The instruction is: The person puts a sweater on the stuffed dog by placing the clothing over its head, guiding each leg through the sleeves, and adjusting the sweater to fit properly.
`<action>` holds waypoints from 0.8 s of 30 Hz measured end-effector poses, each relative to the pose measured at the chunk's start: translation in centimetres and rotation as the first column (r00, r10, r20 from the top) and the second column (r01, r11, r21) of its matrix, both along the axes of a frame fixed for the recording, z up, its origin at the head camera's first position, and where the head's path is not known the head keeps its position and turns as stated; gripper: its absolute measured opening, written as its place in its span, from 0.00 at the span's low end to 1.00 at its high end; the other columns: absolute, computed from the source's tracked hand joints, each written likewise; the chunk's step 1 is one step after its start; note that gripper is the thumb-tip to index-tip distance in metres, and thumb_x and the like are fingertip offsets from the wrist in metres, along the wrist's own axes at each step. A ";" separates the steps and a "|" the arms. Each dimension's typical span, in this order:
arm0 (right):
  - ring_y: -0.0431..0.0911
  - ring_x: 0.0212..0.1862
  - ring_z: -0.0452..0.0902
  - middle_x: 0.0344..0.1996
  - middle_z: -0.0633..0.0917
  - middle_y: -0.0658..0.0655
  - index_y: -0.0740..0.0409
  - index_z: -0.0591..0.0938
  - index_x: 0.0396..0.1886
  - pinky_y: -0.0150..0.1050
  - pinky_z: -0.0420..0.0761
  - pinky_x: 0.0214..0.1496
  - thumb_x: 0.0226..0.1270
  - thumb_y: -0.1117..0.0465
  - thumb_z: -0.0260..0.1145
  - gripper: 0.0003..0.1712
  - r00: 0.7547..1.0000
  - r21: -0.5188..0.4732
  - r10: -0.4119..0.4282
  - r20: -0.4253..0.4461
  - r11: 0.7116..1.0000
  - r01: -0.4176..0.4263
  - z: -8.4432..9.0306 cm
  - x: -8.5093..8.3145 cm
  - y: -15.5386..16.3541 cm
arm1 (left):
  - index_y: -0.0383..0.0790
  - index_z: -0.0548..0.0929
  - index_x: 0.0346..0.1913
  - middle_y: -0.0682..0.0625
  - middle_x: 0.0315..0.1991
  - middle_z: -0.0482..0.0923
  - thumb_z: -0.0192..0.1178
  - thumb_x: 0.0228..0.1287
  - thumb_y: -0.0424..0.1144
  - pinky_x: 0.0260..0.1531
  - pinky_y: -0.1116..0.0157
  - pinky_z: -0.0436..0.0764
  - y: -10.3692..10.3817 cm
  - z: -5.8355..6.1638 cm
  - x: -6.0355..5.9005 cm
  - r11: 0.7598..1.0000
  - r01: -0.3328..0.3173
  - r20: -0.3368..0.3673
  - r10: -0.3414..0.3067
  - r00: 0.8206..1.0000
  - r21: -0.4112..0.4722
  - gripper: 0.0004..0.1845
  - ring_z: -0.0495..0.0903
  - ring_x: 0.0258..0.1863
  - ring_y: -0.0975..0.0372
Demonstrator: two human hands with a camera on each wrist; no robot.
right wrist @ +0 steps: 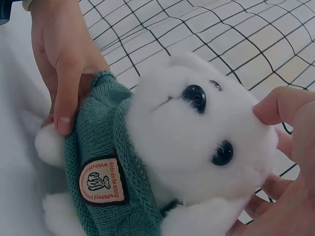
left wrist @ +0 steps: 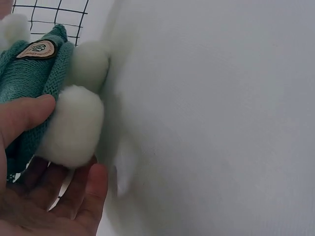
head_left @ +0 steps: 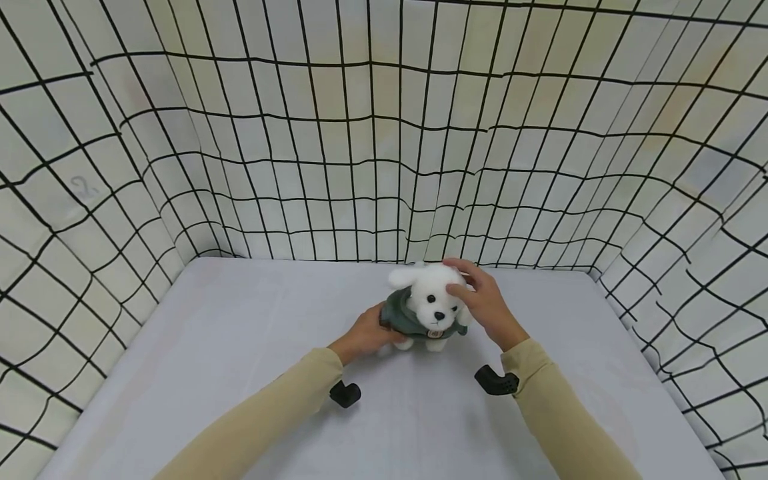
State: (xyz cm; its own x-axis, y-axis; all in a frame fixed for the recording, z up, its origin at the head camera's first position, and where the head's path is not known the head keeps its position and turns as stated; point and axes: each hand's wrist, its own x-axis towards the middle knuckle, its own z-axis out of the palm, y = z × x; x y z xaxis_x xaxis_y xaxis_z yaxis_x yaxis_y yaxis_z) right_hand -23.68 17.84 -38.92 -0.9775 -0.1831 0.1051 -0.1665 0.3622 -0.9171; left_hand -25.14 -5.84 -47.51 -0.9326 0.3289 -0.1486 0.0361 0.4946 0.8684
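A white plush dog (head_left: 437, 293) in a green knitted sweater (right wrist: 106, 162) stands on the white table, its face toward me. My left hand (head_left: 367, 332) grips the dog's body from the left side, the thumb over the sweater and the fingers beneath, near a white paw (left wrist: 76, 125). With my right hand (head_left: 483, 303) I hold the head from the right, thumb on the forehead and fingers behind it. An oval-topped patch (right wrist: 103, 181) sits on the sweater's front. In the right wrist view the left hand (right wrist: 64, 69) also shows at the dog's side.
White tabletop (head_left: 270, 300) surrounds the dog. Walls with a black grid (head_left: 372, 147) rise at the back and on both sides. A black wrist device (head_left: 345, 394) hangs by the left cuff, another black device (head_left: 497, 381) by the right.
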 end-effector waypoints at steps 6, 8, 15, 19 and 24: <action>0.53 0.67 0.67 0.68 0.70 0.51 0.42 0.72 0.66 0.52 0.72 0.61 0.70 0.59 0.58 0.25 0.999 -0.042 -0.020 0.046 0.999 0.022 -0.2 -0.2 1.2 | 0.41 0.70 0.65 0.45 0.58 0.76 0.71 0.52 0.40 0.48 0.58 0.79 0.3 0.5 0.0 1.000 -0.008 0.012 0.008 1.000 0.028 0.36 0.77 0.52 0.55; 0.53 0.66 0.68 0.68 0.70 0.51 0.42 0.72 0.66 0.52 0.71 0.62 0.70 0.59 0.58 0.25 0.998 -0.057 -0.030 0.063 0.998 0.034 -0.3 -0.3 1.7 | 0.41 0.72 0.63 0.45 0.56 0.77 0.70 0.53 0.41 0.44 0.61 0.79 0.3 0.7 0.0 1.000 0.000 0.003 0.000 1.000 0.030 0.33 0.77 0.49 0.56; 0.53 0.66 0.67 0.66 0.70 0.54 0.45 0.70 0.68 0.56 0.65 0.67 0.70 0.60 0.55 0.26 0.994 -0.088 -0.051 0.097 0.994 0.060 -0.4 -0.2 3.0 | 0.41 0.76 0.55 0.45 0.55 0.75 0.68 0.56 0.40 0.54 0.57 0.77 0.4 1.1 -0.2 0.999 0.012 -0.043 -0.010 0.999 0.043 0.24 0.76 0.53 0.54; 0.53 0.64 0.68 0.65 0.71 0.55 0.46 0.71 0.67 0.56 0.65 0.67 0.70 0.60 0.55 0.26 0.994 -0.103 -0.058 0.089 0.992 0.067 -0.5 -0.2 3.5 | 0.40 0.75 0.56 0.45 0.56 0.75 0.67 0.56 0.37 0.55 0.57 0.77 0.4 1.2 -0.4 0.997 0.017 -0.067 -0.012 0.998 0.074 0.24 0.76 0.54 0.53; 0.53 0.64 0.67 0.65 0.70 0.55 0.48 0.70 0.67 0.56 0.65 0.69 0.70 0.61 0.54 0.26 0.995 -0.111 -0.051 0.089 0.992 0.061 -0.8 -0.4 3.9 | 0.41 0.77 0.55 0.46 0.57 0.76 0.66 0.56 0.32 0.50 0.59 0.80 0.5 2.0 -0.5 0.988 -0.022 -0.093 0.037 0.995 0.150 0.22 0.78 0.52 0.54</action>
State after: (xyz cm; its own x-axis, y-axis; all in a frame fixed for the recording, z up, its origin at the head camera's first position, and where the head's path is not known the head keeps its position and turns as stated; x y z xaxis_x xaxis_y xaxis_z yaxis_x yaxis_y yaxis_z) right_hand -24.11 21.78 -39.70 -0.9921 -0.1194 0.0377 -0.0680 0.2611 -0.9629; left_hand -25.61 -5.37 -45.50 -0.9497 0.3130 -0.0104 0.1092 0.3620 0.9258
